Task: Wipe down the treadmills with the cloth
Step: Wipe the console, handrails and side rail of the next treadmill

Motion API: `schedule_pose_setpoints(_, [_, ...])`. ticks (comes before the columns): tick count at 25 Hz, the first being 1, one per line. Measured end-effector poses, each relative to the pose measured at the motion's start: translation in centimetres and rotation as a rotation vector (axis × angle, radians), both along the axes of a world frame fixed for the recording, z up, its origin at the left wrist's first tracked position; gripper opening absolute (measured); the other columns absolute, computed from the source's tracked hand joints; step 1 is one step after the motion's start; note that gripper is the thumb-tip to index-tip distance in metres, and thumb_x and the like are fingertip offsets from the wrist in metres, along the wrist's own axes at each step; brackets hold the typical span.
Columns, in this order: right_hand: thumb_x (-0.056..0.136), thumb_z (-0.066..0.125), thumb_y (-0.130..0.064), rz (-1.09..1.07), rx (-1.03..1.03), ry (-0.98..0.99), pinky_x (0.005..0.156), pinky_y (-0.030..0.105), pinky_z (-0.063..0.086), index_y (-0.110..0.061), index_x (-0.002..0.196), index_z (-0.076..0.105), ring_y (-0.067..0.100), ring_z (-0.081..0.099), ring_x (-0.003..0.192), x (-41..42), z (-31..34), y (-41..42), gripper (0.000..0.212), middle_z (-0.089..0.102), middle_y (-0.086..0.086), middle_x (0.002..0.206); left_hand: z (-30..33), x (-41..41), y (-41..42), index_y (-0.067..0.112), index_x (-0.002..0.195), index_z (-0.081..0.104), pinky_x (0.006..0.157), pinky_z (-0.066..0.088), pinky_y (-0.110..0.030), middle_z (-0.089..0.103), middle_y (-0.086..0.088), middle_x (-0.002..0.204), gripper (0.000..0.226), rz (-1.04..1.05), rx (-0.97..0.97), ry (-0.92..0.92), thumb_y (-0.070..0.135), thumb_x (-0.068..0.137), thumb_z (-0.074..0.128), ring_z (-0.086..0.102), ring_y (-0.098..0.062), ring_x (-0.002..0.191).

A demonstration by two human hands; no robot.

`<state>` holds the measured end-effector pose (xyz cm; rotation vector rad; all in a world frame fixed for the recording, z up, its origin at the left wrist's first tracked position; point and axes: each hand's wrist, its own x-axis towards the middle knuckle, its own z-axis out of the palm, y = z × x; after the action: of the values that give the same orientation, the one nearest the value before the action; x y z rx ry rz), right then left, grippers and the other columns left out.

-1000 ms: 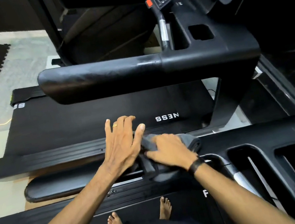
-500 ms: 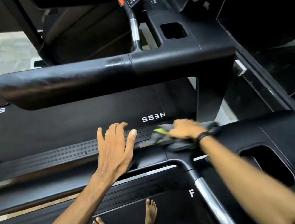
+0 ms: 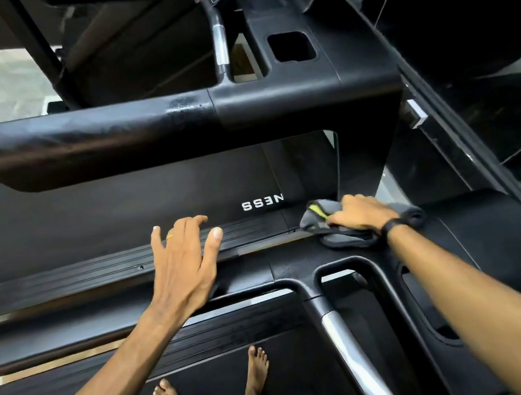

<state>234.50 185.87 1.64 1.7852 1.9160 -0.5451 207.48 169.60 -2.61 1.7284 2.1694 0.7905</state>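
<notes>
Since the frame 0.5 s ago, I'm seeing the right hand (image 3: 361,214) sliding the cloth (image 3: 336,239) further toward frame right, onto the near treadmill's console top (image 3: 487,227). Its grip is curling over the bunched cloth, pressing it down. The left hand (image 3: 183,263) is resting with fingers spread on the armrest (image 3: 66,325), holding nothing. Unwiped console is lying to the right & lower right, so I'm judging the right hand nearer. Other treadmill's handrail (image 3: 85,141) is running L-R across upper frame.

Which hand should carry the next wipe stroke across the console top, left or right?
Right. The right hand already presses the cloth onto the console top; the left hand is bare, open, braced on the handrail.
</notes>
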Motion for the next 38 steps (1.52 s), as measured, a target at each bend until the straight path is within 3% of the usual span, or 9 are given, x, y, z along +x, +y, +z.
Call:
schedule_pose_setpoints(5, [0.088, 0.056, -0.051, 0.344, 0.086, 0.315, 0.082, 0.039, 0.047, -0.015, 0.110, 0.068, 0.037, 0.065, 0.109, -13.5, -2.6, -7.8, 0.044, 0.070, 0.015, 0.116, -0.3, -0.6, -0.1, 0.015, 0.125, 0.053, 0.120, 0.011, -0.053, 0.059, 0.000, 0.122, 0.057, -0.011, 0.002, -0.004, 0.055, 0.100, 0.020, 0.057, -0.023, 0.113])
schedule_pose_setpoints(9, [0.084, 0.050, -0.058, 0.525, 0.351, 0.568, 0.089, 0.039, 0.047, -0.023, 0.113, 0.068, 0.026, 0.063, 0.108, -9.7, -1.7, -12.9, 0.049, 0.071, 0.001, 0.113, 0.1, -2.9, 0.1, 0.016, 0.126, 0.053, 0.120, 0.010, -0.052, 0.059, 0.000, 0.125, 0.057, 0.004, 0.026, -0.020, 0.055, 0.100, 0.020, 0.056, -0.023, 0.113])
schedule_pose_setpoints(15, [0.086, 0.062, -0.064, 0.014, -0.052, 0.021, 0.097, 0.040, 0.045, -0.015, 0.128, 0.060, 0.036, 0.056, 0.125, -7.5, -1.3, -2.4, 0.065, 0.060, 0.016, 0.137, -0.3, -8.3, -3.6, 0.014, 0.126, 0.054, 0.120, 0.011, -0.053, 0.061, -0.002, 0.122, 0.064, 0.132, -0.027, -0.033, 0.059, 0.099, 0.017, 0.057, -0.023, 0.114])
schedule_pose_setpoints(19, [0.086, 0.061, -0.066, 0.231, -0.143, 0.145, 0.097, 0.040, 0.044, -0.014, 0.131, 0.058, 0.035, 0.056, 0.126, -19.7, -3.5, -7.5, 0.069, 0.059, 0.015, 0.139, -0.2, -11.6, -6.2, 0.015, 0.125, 0.054, 0.120, 0.010, -0.054, 0.061, -0.001, 0.123, 0.065, 0.177, -0.036, -0.049, 0.060, 0.099, 0.016, 0.058, -0.022, 0.114])
schedule_pose_setpoints(22, [0.095, 0.053, -0.051, 0.453, -0.031, 0.384, 0.087, 0.043, 0.045, -0.015, 0.110, 0.063, 0.041, 0.061, 0.113, -29.5, -2.6, -15.1, 0.041, 0.068, 0.018, 0.121, 0.3, -13.4, -7.4, 0.016, 0.123, 0.056, 0.120, 0.008, -0.053, 0.063, 0.001, 0.121, 0.061, 0.192, -0.020, -0.065, 0.057, 0.098, 0.020, 0.057, -0.019, 0.116])
schedule_pose_setpoints(26, [0.093, 0.051, -0.053, 0.685, 0.147, 0.583, 0.077, 0.041, 0.045, -0.027, 0.110, 0.061, 0.030, 0.064, 0.104, -30.3, -1.7, -19.5, 0.032, 0.070, 0.004, 0.109, 1.5, -16.8, -9.1, 0.017, 0.122, 0.058, 0.121, 0.008, -0.052, 0.064, 0.003, 0.118, 0.054, 0.213, 0.074, -0.122, 0.053, 0.099, 0.024, 0.059, -0.017, 0.112])
schedule_pose_setpoints(31, [0.089, 0.062, -0.060, 0.360, 0.046, 0.354, 0.095, 0.038, 0.048, -0.026, 0.121, 0.068, 0.031, 0.061, 0.120, -24.0, -1.6, -14.8, 0.046, 0.068, 0.005, 0.128, 1.2, -23.1, -13.3, 0.015, 0.121, 0.059, 0.122, 0.009, -0.052, 0.064, 0.002, 0.117, 0.057, 0.361, 0.090, -0.148, 0.053, 0.100, 0.022, 0.060, -0.018, 0.108])
schedule_pose_setpoints(34, [0.086, 0.062, -0.062, 0.202, -0.155, 0.149, 0.097, 0.038, 0.047, -0.019, 0.125, 0.061, 0.035, 0.057, 0.122, -30.0, -3.1, -12.4, 0.058, 0.061, 0.013, 0.136, 0.7, -25.7, -16.4, 0.016, 0.120, 0.059, 0.121, 0.012, -0.054, 0.064, 0.003, 0.118, 0.056, 0.431, 0.090, -0.176, 0.052, 0.100, 0.023, 0.059, -0.015, 0.108])
schedule_pose_setpoints(38, [0.091, 0.060, -0.056, 0.378, -0.231, 0.269, 0.093, 0.035, 0.043, -0.011, 0.130, 0.057, 0.034, 0.056, 0.125, -42.9, -5.0, -17.5, 0.060, 0.058, 0.016, 0.140, 0.8, -28.6, -19.5, 0.017, 0.119, 0.059, 0.120, 0.015, -0.055, 0.063, 0.006, 0.117, 0.055, 0.519, 0.100, -0.192, 0.053, 0.099, 0.022, 0.057, -0.012, 0.109])
